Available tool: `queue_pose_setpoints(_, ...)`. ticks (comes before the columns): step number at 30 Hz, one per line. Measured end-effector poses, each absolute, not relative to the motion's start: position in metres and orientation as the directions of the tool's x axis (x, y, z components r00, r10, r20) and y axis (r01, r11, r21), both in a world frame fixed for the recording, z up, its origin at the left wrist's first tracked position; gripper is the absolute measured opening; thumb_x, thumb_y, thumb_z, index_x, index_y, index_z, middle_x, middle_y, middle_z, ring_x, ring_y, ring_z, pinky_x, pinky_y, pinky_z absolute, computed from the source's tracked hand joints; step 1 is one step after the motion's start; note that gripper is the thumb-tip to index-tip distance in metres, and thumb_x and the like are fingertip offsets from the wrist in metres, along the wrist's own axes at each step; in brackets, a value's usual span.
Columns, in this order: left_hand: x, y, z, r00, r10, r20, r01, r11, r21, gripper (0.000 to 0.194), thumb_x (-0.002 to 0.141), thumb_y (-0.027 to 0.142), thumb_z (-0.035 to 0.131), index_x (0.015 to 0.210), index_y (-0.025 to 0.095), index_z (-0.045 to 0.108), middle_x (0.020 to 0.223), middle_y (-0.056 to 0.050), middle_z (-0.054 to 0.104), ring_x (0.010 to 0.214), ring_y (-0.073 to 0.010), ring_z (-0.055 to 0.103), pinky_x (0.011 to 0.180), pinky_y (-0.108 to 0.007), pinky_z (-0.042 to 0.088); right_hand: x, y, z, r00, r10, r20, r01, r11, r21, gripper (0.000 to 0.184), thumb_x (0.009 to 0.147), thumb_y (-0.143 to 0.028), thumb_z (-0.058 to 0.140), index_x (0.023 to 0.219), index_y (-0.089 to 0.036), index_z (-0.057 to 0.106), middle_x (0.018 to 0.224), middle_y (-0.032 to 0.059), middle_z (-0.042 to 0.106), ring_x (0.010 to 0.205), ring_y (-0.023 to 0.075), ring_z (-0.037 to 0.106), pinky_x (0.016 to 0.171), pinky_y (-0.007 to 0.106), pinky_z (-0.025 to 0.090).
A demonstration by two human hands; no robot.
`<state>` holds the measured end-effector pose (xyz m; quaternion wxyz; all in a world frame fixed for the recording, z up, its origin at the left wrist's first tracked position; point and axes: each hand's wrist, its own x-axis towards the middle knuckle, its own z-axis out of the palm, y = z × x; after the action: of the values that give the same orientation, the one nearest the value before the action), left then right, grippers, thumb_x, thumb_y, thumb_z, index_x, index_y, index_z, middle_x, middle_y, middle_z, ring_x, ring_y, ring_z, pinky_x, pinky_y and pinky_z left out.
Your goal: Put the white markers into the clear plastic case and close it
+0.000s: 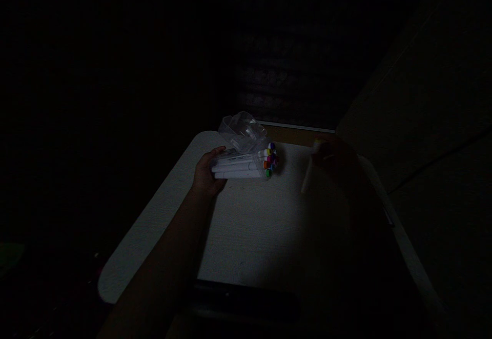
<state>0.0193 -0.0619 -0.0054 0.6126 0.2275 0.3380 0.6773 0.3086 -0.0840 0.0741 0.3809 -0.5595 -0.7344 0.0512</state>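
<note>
My left hand (207,174) is wrapped round the lower end of a clear plastic case (249,158), which lies tilted on its side above the table. Several white markers (236,168) are in the case, their coloured ends, among them purple, yellow, orange and green, pointing right. The clear lid (243,130) hangs open at the far side. To the right, in deep shadow, my right hand (326,153) is closed on a single white marker (307,176), which slants downward, apart from the case. Darkness hides most of that hand's fingers.
Beneath both hands is a white table (246,226) with rounded corners. A dark bar-like object (246,299) lies along its near edge. A brownish strip (292,136) runs along the far edge. A wall or panel (434,98) rises at the right; the surroundings are very dark.
</note>
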Motion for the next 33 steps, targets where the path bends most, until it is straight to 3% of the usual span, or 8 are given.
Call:
queue_pose_setpoints(4, 0.019, -0.061, -0.006, -0.151, 0.984, -0.096, -0.684, -0.034, 0.729, 0.024, 0.063, 0.031, 0.066, 0.079, 0.013, 0.064, 0.072, -0.003, 0.064, 0.064, -0.0142, 0.060, 0.056, -0.024, 0.045, 0.311, -0.102, 0.105, 0.007, 0.783, 0.622, 0.759, 0.401, -0.513, 0.040, 0.073, -0.027, 0.065, 0.112, -0.018, 0.062, 0.085, 0.0048, 0.066, 0.064, 0.0133, 0.060, 0.057, 0.025, 0.050)
queue_pose_setpoints(8, 0.020, -0.061, -0.005, -0.136, 0.987, -0.091, -0.701, -0.031, 0.712, 0.020, 0.065, 0.029, 0.063, 0.077, 0.013, 0.064, 0.073, -0.004, 0.065, 0.066, -0.0146, 0.061, 0.058, -0.023, 0.047, 0.307, -0.124, 0.122, 0.214, 0.698, 0.683, 0.619, 0.445, -0.648, 0.045, 0.070, -0.034, 0.071, 0.111, -0.018, 0.062, 0.095, 0.0086, 0.065, 0.068, 0.0146, 0.062, 0.057, 0.027, 0.052)
queue_pose_setpoints(11, 0.020, -0.062, -0.004, -0.124, 0.986, -0.113, -0.699, -0.006, 0.716, 0.022, 0.067, 0.029, 0.060, 0.081, 0.013, 0.064, 0.074, -0.004, 0.066, 0.066, -0.0151, 0.061, 0.056, -0.024, 0.047, 0.297, -0.136, 0.127, 0.250, 0.683, 0.687, 0.434, 0.555, -0.710, 0.036, 0.074, -0.029, 0.069, 0.107, -0.018, 0.059, 0.087, 0.0053, 0.065, 0.068, 0.0142, 0.064, 0.059, 0.027, 0.055)
queue_pose_setpoints(14, 0.020, -0.063, -0.004, -0.150, 0.980, -0.132, -0.699, -0.011, 0.715, 0.021, 0.068, 0.029, 0.059, 0.082, 0.014, 0.064, 0.075, -0.004, 0.065, 0.065, -0.0153, 0.060, 0.055, -0.024, 0.046, 0.288, -0.139, 0.128, 0.250, 0.713, 0.655, 0.375, 0.552, -0.745, 0.027, 0.074, -0.024, 0.068, 0.099, -0.021, 0.060, 0.082, 0.0005, 0.065, 0.070, 0.0144, 0.066, 0.064, 0.029, 0.057)
queue_pose_setpoints(21, 0.020, -0.063, -0.004, -0.152, 0.981, -0.119, -0.684, -0.017, 0.729, 0.021, 0.067, 0.029, 0.060, 0.080, 0.013, 0.064, 0.071, -0.003, 0.064, 0.063, -0.0145, 0.059, 0.055, -0.023, 0.045, 0.273, -0.129, 0.111, 0.151, 0.802, 0.578, 0.427, 0.474, -0.770, 0.026, 0.074, -0.029, 0.066, 0.098, -0.022, 0.060, 0.082, -0.0001, 0.066, 0.072, 0.0161, 0.067, 0.066, 0.029, 0.055)
queue_pose_setpoints(27, 0.022, -0.062, -0.004, -0.149, 0.984, -0.099, -0.696, -0.033, 0.717, 0.020, 0.067, 0.029, 0.060, 0.077, 0.013, 0.064, 0.070, -0.003, 0.063, 0.059, -0.0133, 0.058, 0.055, -0.023, 0.045, 0.264, -0.126, 0.103, 0.041, 0.836, 0.548, 0.611, 0.413, -0.675, 0.015, 0.072, -0.028, 0.068, 0.085, -0.021, 0.064, 0.079, 0.0000, 0.067, 0.069, 0.0137, 0.063, 0.059, 0.023, 0.050)
queue_pose_setpoints(33, 0.022, -0.062, -0.004, -0.176, 0.978, -0.112, -0.667, -0.035, 0.744, 0.017, 0.067, 0.029, 0.062, 0.076, 0.015, 0.065, 0.070, -0.003, 0.064, 0.062, -0.0152, 0.059, 0.056, -0.025, 0.045, 0.258, -0.120, 0.092, 0.058, 0.830, 0.555, 0.638, 0.396, -0.660, 0.014, 0.071, -0.028, 0.069, 0.081, -0.020, 0.064, 0.075, -0.0003, 0.065, 0.065, 0.0124, 0.061, 0.056, 0.021, 0.048)
